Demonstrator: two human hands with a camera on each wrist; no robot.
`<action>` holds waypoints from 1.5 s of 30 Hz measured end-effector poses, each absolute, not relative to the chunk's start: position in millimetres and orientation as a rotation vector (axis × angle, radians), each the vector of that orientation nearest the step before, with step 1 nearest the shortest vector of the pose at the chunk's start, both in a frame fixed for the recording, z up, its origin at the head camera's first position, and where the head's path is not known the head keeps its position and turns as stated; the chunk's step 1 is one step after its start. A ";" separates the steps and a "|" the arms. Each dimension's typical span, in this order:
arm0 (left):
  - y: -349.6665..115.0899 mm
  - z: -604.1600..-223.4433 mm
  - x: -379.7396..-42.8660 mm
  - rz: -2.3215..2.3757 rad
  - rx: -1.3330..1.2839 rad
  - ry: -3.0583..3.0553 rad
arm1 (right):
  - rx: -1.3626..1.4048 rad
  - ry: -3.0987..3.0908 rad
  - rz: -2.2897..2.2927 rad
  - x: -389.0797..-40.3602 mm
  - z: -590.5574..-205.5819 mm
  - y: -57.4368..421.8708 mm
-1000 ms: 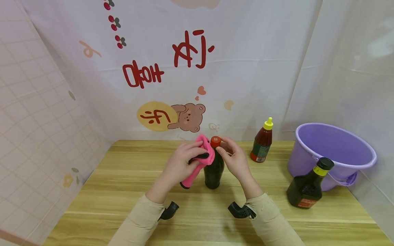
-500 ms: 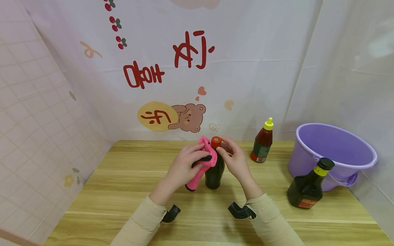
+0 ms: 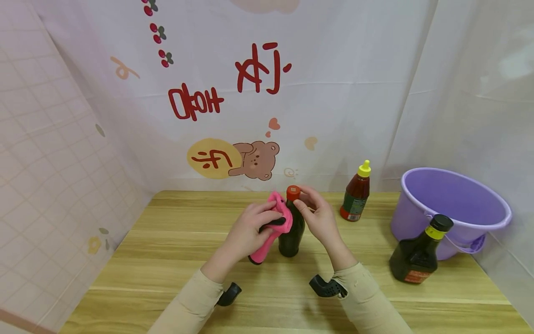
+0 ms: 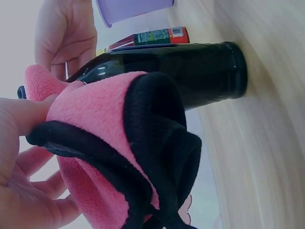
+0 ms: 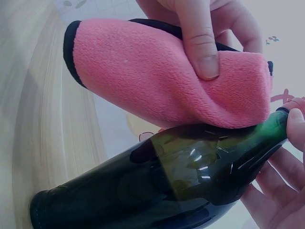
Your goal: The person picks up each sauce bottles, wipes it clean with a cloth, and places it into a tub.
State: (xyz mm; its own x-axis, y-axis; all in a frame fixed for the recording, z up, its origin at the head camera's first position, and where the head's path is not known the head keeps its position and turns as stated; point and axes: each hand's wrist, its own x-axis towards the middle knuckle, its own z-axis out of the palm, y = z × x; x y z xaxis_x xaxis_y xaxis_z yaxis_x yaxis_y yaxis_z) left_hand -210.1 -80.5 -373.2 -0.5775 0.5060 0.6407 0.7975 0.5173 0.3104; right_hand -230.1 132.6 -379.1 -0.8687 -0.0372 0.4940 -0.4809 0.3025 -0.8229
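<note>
In the head view, the left hand (image 3: pixel 246 229) pinches a bunched pink cloth (image 5: pixel 147 71) against the side of the dark bottle (image 3: pixel 291 237), and the right hand (image 3: pixel 320 215) holds its neck near the red cap (image 3: pixel 293 192), probably for keeping it upright on the table (image 3: pixel 167 236). So high a grip leaves the lower glass uncovered. Farther right, the sauce bottle (image 3: pixel 355 196) and the purple bucket (image 3: pixel 403 215) stand apart, which seems to give both hands room.

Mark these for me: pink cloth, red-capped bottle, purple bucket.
Pink cloth (image 5: pixel 162 78): right wrist view, middle of its fuzzy pink face.
Red-capped bottle (image 3: pixel 291 232): head view, dark body below the neck.
Purple bucket (image 3: pixel 454 195): head view, inner wall below the far rim.
</note>
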 end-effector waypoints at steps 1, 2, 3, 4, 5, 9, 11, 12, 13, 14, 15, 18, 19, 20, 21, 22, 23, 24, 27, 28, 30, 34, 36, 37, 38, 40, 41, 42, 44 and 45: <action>-80.8 -373.8 -209.7 -0.815 -1.064 -2.286 | 0.467 -2.192 1.586 -230.5 -379.7 132.9; -81.2 -374.6 -209.6 -0.812 -1.064 -2.285 | 0.468 -2.190 1.591 -230.7 -380.0 133.0; -81.7 -375.2 -209.3 -0.810 -1.063 -2.286 | 0.469 -2.187 1.598 -231.0 -380.1 133.0; -82.1 -376.0 -209.2 -0.810 -1.064 -2.287 | 0.469 -2.183 1.605 -231.0 -380.2 132.9; -82.5 -376.9 -209.0 -0.808 -1.063 -2.287 | 0.471 -2.180 1.612 -231.2 -380.4 132.8; -84.3 -380.7 -208.3 -0.815 -1.070 -2.284 | 0.471 -2.177 1.617 -231.2 -380.7 132.8; -85.0 -382.3 -207.9 -0.819 -1.072 -2.285 | 0.466 -2.183 1.609 -231.1 -380.7 132.8; -85.4 -383.2 -207.7 -0.821 -1.072 -2.286 | 0.465 -2.186 1.604 -230.9 -380.7 132.8; -85.9 -383.8 -207.4 -0.824 -1.071 -2.292 | 0.460 -2.191 1.598 -230.7 -380.5 132.8; -86.2 -384.9 -207.3 -0.824 -1.069 -2.295 | 0.457 -2.193 1.594 -230.6 -380.5 132.7; -86.6 -386.1 -207.3 -0.824 -1.065 -2.301 | 0.456 -2.195 1.588 -230.4 -380.3 132.7; -87.8 -390.0 -207.4 -0.824 -1.055 -2.311 | 0.464 -2.194 1.571 -230.6 -380.4 132.7; -88.1 -391.4 -207.5 -0.825 -1.053 -2.313 | 0.466 -2.193 1.566 -230.8 -380.4 132.7; -88.5 -392.6 -207.6 -0.828 -1.052 -2.312 | 0.470 -2.192 1.563 -231.0 -380.4 132.6; -88.9 -393.8 -207.5 -0.830 -1.051 -2.310 | 0.473 -2.189 1.560 -231.1 -380.4 132.6; -89.3 -394.9 -207.5 -0.830 -1.051 -2.307 | 0.477 -2.188 1.558 -231.3 -380.5 132.5; -89.7 -395.8 -207.3 -0.833 -1.052 -2.303 | 0.477 -2.187 1.557 -231.5 -380.5 132.6; -90.0 -396.7 -207.2 -0.834 -1.053 -2.300 | 0.477 -2.187 1.556 -231.5 -380.5 132.5; -90.9 -398.5 -206.2 -0.836 -1.056 -2.295 | 0.479 -2.186 1.559 -231.3 -380.3 132.8; -91.1 -398.9 -205.8 -0.835 -1.057 -2.293 | 0.478 -2.189 1.557 -231.1 -380.2 132.9; -91.6 -399.7 -205.0 -0.834 -1.058 -2.291 | 0.476 -2.192 1.561 -230.5 -379.8 133.1; -93.0 -402.2 -204.2 -0.840 -1.064 -2.287 | 0.479 -2.195 1.569 -229.9 -379.3 133.3; -93.8 -403.9 -204.2 -0.845 -1.068 -2.290 | 0.480 -2.194 1.574 -229.9 -379.2 133.2; -94.1 -404.8 -204.2 -0.848 -1.069 -2.291 | 0.481 -2.194 1.574 -230.1 -379.3 133.2; -94.5 -405.7 -204.2 -0.849 -1.070 -2.292 | 0.480 -2.195 1.573 -230.3 -379.4 133.1; -95.0 -407.2 -204.3 -0.848 -1.073 -2.292 | 0.475 -2.197 1.569 -230.5 -379.7 133.0; -95.2 -407.8 -204.3 -0.845 -1.074 -2.292 | 0.474 -2.198 1.568 -230.6 -379.7 133.0; -95.3 -408.5 -204.3 -0.843 -1.074 -2.291 | 0.472 -2.198 1.567 -230.7 -379.7 132.9; -95.3 -409.5 -204.3 -0.842 -1.074 -2.290 | 0.470 -2.200 1.567 -230.4 -379.5 132.8; -95.4 -410.0 -204.3 -0.843 -1.073 -2.292 | 0.469 -2.201 1.568 -230.3 -379.3 132.6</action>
